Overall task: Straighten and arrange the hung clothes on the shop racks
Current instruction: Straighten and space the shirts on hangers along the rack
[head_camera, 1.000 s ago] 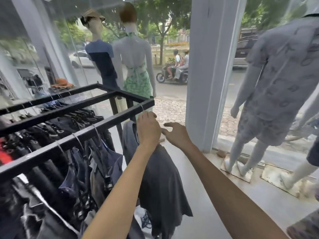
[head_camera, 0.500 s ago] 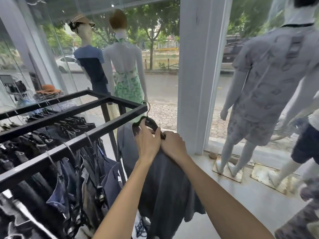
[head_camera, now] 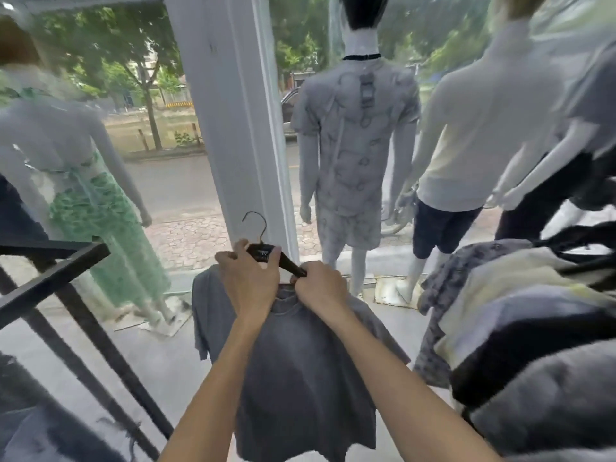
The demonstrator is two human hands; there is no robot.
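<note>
A dark grey T-shirt (head_camera: 300, 378) hangs from a black hanger (head_camera: 266, 253) that I hold in the air, off the rack, in front of the white pillar. My left hand (head_camera: 250, 281) grips the hanger's middle just under its wire hook. My right hand (head_camera: 320, 288) pinches the hanger's right arm and the shirt's collar. The black metal rack (head_camera: 56, 278) stands at the left, its corner apart from the shirt.
A pile of hung clothes (head_camera: 533, 345) in grey, cream and black fills the right. A white pillar (head_camera: 230, 128) stands straight ahead. Mannequins (head_camera: 353, 155) line the glass shopfront: one in a green dress (head_camera: 100, 221) at the left, others at the right.
The grey shirt and its hanger have come off the black rack and now hang free in both hands. My view has swung right, so the rack has slid to the left edge.
</note>
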